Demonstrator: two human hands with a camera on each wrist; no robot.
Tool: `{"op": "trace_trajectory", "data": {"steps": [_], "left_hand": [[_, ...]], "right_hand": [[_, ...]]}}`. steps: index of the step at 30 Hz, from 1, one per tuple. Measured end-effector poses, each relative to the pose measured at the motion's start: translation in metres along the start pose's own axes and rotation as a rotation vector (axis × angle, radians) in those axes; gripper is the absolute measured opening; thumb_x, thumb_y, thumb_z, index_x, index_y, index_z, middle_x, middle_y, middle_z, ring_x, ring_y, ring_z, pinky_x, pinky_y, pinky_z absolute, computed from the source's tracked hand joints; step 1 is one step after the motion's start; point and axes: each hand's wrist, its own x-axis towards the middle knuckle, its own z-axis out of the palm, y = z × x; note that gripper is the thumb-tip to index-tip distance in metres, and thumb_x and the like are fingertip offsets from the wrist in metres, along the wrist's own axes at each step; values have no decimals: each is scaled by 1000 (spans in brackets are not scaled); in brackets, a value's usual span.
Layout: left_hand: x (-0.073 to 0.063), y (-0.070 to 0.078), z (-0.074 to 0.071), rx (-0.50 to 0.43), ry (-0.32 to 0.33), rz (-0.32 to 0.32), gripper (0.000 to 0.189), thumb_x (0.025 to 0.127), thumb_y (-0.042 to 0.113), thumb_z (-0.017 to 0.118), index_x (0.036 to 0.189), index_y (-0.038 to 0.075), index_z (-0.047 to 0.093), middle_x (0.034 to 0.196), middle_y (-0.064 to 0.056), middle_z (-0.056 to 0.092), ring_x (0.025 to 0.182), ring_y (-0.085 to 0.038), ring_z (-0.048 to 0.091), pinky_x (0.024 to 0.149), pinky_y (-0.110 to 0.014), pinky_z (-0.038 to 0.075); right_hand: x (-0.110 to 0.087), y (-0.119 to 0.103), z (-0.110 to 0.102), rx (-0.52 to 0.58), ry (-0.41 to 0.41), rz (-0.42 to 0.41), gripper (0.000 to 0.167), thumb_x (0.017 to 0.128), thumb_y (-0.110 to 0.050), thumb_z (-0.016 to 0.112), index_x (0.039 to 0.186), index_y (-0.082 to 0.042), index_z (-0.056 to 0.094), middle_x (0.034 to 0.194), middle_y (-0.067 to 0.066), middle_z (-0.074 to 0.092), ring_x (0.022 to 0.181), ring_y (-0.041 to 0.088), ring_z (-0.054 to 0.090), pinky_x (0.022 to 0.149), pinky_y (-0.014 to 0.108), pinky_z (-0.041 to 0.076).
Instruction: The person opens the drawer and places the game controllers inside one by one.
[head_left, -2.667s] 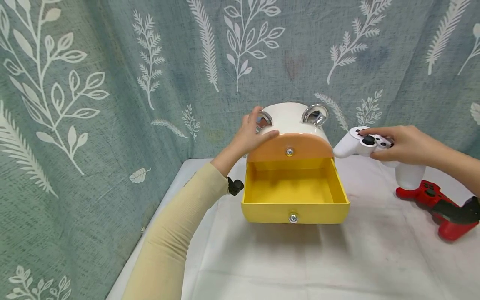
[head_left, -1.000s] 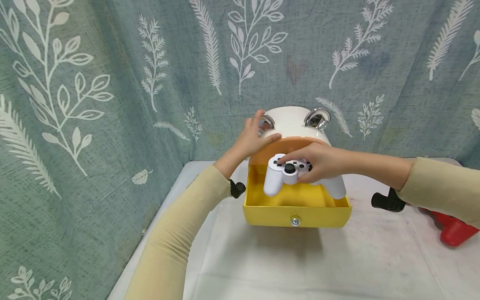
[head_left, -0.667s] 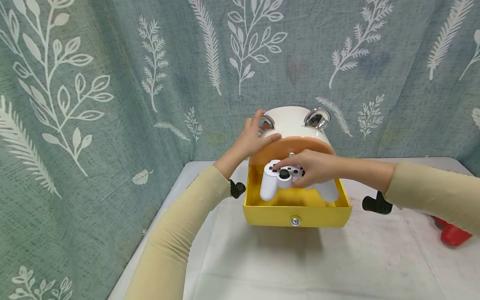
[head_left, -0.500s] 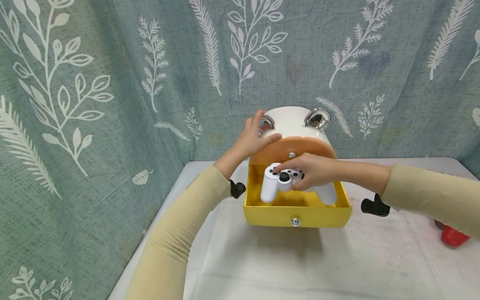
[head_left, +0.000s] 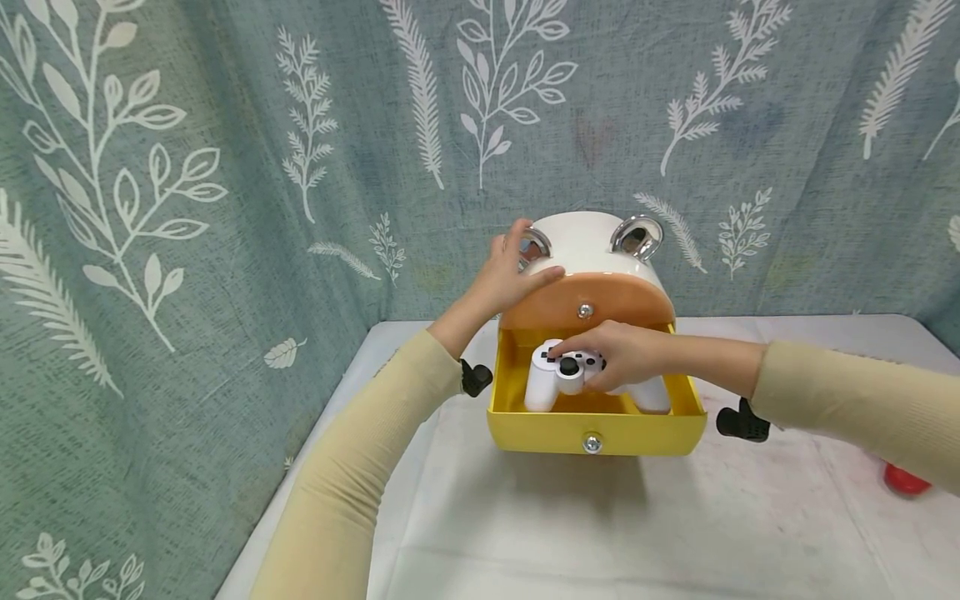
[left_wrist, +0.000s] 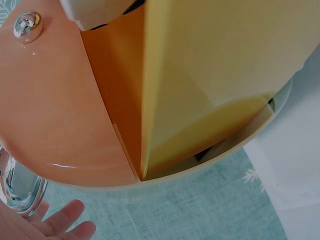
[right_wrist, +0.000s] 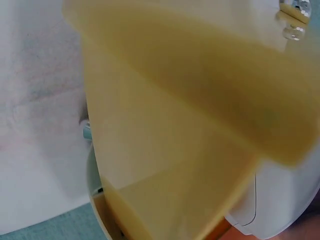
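A small cabinet (head_left: 577,237) with a white domed top, silver ring ears and an orange upper front has its yellow lower drawer (head_left: 596,433) pulled out. My right hand (head_left: 626,354) grips a white game controller (head_left: 542,383) by its middle, lowered inside the drawer with its handles toward the drawer's front. Part of the controller (right_wrist: 280,200) also shows past the drawer wall in the right wrist view. My left hand (head_left: 504,271) rests on the cabinet's upper left, thumb on the dome and fingers extended beside the left ear (left_wrist: 22,182).
On the right of the white table (head_left: 750,533), a red piece (head_left: 906,481) peeks out beneath the right sleeve. A green patterned curtain (head_left: 420,125) hangs behind and along the left. Crystal knobs stick out from both drawer fronts.
My right hand has carried the white controller left from beside the cabinet, over the yellow drawer and down into it. The left hand stays on the cabinet.
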Motion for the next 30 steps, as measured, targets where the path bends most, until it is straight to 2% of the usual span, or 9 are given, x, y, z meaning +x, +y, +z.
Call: {"op": "trace_trajectory", "data": {"steps": [8,18,24,30], "left_hand": [[1,0,0,-11,2,-10,85,79,57,61,143,29,13,140,-15,22,110,-30,47,93,-47,40],[1,0,0,6,5,-15,85,79,57,60,144,28,12,141,-15,22,110,-30,47,93,-47,40],[1,0,-1,7,4,-20,86,79,58,60,143,28,12,141,-15,22,108,-29,47,92,-47,40],[1,0,0,3,3,-15,85,79,58,60,143,29,13,140,-15,22,106,-31,49,91,-47,41]], "right_hand": [[4,5,5,6,-45,-6,50,80,-6,63,129,-10,53,91,-4,61,54,6,38,52,19,36],[11,5,0,-33,-125,-24,51,80,-7,64,130,-12,52,79,-6,56,53,5,38,53,18,35],[13,5,-2,-37,-164,2,51,82,-9,65,131,-13,51,87,-5,59,57,5,44,56,19,38],[13,10,1,-83,-178,-37,51,82,-10,66,131,-10,51,105,-2,61,63,5,44,59,19,38]]}}
